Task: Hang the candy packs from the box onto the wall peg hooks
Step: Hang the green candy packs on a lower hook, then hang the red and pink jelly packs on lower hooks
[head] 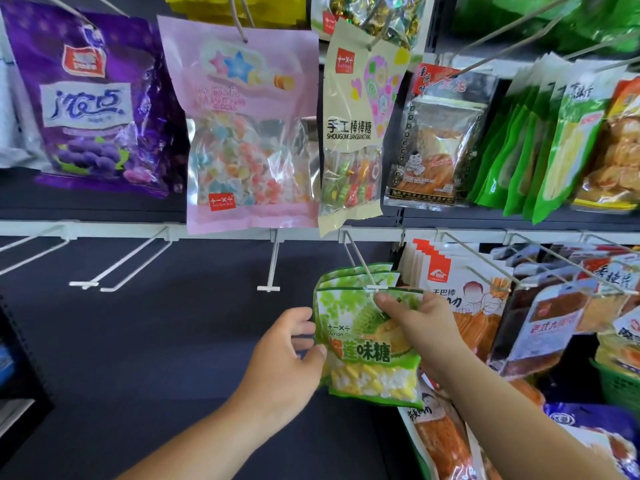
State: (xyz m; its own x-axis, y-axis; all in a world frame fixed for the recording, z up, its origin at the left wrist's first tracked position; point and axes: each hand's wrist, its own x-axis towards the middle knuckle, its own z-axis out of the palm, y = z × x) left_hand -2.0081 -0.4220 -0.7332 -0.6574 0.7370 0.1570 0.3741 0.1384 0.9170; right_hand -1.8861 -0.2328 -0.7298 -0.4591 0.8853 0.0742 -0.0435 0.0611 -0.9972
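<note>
A green durian candy pack [367, 358] is held up at the tip of a white peg hook [360, 261] in the lower row. My right hand [415, 327] grips its upper right part, thumb on the front just under the hook tip. My left hand [287, 355] pinches its left edge. Two or three more green packs [349, 275] hang behind it on the same hook. The box is not in view.
Empty white peg hooks [270, 268] jut out to the left along the lower rail. Purple [93, 98], pink [249, 133] and cream candy bags [356, 133] hang above. Snack packs [464, 299] crowd the hooks to the right, with a green basket [620, 382] at the right edge.
</note>
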